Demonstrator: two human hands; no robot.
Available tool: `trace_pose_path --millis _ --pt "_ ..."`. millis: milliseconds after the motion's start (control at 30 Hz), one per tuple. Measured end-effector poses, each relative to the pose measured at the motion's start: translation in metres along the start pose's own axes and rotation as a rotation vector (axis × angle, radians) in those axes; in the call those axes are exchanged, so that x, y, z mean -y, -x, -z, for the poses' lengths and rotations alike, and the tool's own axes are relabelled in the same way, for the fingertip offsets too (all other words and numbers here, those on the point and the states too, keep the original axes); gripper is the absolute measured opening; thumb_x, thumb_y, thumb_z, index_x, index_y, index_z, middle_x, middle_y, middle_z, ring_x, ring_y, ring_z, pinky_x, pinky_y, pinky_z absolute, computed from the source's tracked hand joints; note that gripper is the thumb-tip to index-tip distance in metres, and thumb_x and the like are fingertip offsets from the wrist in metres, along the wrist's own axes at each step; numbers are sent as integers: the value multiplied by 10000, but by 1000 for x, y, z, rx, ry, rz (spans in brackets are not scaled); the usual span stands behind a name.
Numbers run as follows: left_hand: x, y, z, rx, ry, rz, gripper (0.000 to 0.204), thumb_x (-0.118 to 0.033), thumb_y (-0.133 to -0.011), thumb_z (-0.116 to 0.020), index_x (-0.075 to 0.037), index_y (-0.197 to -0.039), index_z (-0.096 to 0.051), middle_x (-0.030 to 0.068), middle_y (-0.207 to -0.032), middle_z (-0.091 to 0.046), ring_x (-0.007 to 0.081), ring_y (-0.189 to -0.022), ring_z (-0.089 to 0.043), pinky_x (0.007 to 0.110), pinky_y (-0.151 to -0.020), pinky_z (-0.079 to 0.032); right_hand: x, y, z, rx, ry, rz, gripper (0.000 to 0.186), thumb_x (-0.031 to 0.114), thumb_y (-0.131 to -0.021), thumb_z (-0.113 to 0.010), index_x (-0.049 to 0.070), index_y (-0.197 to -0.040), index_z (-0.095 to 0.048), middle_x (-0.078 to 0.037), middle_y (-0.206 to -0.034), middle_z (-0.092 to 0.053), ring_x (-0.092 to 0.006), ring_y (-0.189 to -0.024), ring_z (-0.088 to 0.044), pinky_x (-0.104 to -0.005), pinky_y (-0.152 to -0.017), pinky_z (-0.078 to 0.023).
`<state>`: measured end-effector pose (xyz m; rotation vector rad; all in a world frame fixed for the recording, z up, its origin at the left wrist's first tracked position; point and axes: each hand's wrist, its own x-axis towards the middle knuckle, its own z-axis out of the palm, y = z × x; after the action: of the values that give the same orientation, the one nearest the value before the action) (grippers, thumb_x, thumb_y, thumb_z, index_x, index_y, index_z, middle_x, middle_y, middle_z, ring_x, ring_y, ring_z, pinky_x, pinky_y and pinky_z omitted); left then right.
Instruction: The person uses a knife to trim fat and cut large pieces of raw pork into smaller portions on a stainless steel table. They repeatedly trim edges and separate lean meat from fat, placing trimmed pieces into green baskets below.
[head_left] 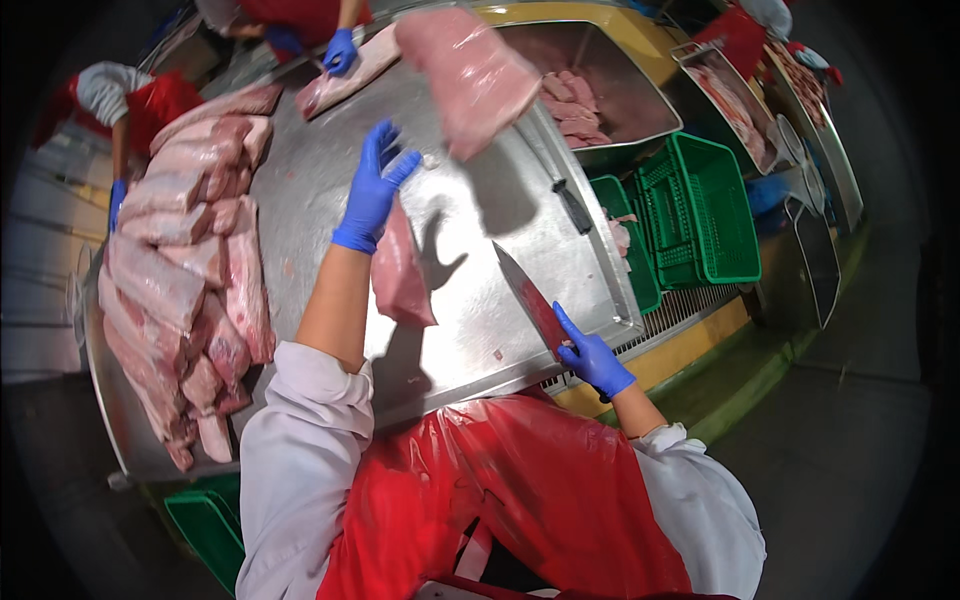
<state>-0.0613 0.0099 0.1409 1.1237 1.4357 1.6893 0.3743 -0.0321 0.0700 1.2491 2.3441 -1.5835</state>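
My left hand [374, 192], in a blue glove, is raised over the steel table with its fingers spread, holding nothing. Beyond it a large pale-pink slab of meat [468, 75] appears to be in the air, its shadow lying apart on the metal. A smaller piece of meat [402, 272] rests on the table, partly hidden by my left wrist. My right hand [597, 366], also gloved in blue, is closed round the handle of a knife [530, 298] near the table's front edge. Its long reddish blade points away and to the left.
A heap of long meat cuts [190, 260] covers the table's left side. A second knife [570, 205] with a black handle lies by the right rim. Green crates [705, 210] and a steel tub [640, 95] of meat stand right. A co-worker's gloved hand [341, 52] touches a cut opposite.
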Motion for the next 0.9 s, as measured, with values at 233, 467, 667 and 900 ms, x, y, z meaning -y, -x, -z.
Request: trace_pose_path --millis 233,467,667,900 --pt "129 103 46 -58 -1173 671 1120 -428 -563 -900 62 -1427 -383 276 -1270 -630 409 -1177 -628 458 -987 -529 -84 54 7 -242 -11 -69 889 104 -907 -611 286 -1626 -121 -222 -747 -647 -434 -697 -650 -474 -634 -488" --pt "112 152 76 -80 290 638 798 -167 -759 -735 31 -1467 -426 154 -1357 -587 304 -1244 -598 416 -1073 -479 -126 73 2 -240 -119 -190 898 131 -897 -620 329 -1624 -131 -209 -717 -648 -378 -653 -666 -477 -624 -510" --pt "-4 -62 -80 220 535 235 608 -224 -951 -682 -109 -1471 -387 98 -1359 -554 233 -1222 -589 370 -1045 -487 -85 18 12 -159 -87 -27 838 54 -920 -524 232 -1641 -135 -71 -658 -577 -127 -535 -503 -319 -513 -457" --pt "19 -10 146 -533 -820 -115 639 -300 -883 -772 -1 -1360 -470 194 -1270 -570 270 -1168 -583 414 -1006 -492 -49 -38 4 -190 -132 62 850 -19 -921 -508 262 -1642 -154 31 -659 -477 -71 -564 -428 -251 -526 -401"
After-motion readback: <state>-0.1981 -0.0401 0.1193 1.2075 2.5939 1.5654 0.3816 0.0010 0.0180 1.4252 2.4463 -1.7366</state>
